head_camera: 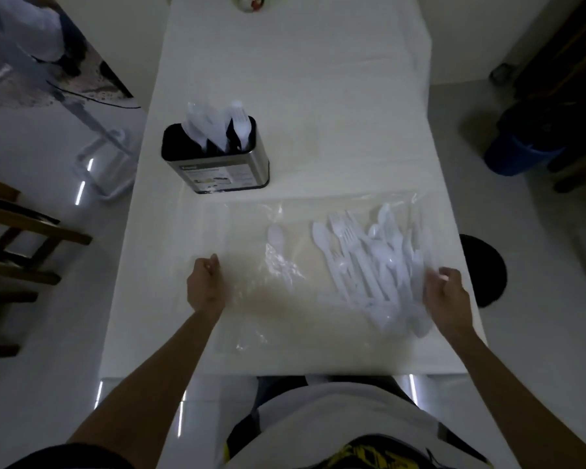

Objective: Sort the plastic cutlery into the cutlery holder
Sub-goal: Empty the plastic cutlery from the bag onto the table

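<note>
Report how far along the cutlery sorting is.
Early stage. Done: a few white pieces stand in the cutlery holder. In hand: the right hand curls at the edge of the pile; whether it grips a piece is unclear. The left hand is curled on the plastic sheet. Left: the whole pile and a lone spoon.

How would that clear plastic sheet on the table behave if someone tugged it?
The clear plastic sheet looks thin and creased, so probably floppy and light. Its glossy surface suggests it would slide easily, likely shifting the cutlery pile at its right end.
</note>
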`<control>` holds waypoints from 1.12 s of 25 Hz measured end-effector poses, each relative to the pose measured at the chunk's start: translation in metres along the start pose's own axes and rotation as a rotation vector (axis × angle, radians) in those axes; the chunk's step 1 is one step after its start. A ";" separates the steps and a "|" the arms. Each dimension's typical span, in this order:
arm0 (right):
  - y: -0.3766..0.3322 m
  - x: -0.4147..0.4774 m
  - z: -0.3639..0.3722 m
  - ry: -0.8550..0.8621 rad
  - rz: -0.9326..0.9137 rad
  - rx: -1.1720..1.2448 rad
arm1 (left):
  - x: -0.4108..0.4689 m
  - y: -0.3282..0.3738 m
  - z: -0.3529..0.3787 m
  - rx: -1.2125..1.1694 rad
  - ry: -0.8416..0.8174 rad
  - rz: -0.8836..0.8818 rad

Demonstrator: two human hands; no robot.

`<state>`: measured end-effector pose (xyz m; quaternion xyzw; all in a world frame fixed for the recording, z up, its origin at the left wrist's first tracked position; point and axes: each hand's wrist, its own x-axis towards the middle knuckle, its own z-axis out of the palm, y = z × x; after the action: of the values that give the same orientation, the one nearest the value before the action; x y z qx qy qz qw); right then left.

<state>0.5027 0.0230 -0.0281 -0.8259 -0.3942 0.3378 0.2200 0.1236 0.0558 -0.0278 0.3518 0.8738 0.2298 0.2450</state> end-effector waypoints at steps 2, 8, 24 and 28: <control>-0.007 0.011 -0.001 0.008 0.075 0.053 | -0.002 0.000 0.003 0.046 -0.019 0.034; -0.024 0.038 -0.006 0.129 -0.016 -0.005 | -0.002 0.000 0.005 0.083 -0.006 0.036; -0.107 0.021 -0.060 0.101 -0.385 -0.079 | -0.020 0.012 0.022 0.118 -0.019 0.155; -0.130 0.003 -0.074 0.198 -0.469 -0.175 | -0.026 0.026 0.028 0.011 -0.017 0.083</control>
<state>0.4926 0.0956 0.1021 -0.7568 -0.5790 0.1596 0.2578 0.1700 0.0606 -0.0277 0.3909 0.8575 0.2320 0.2409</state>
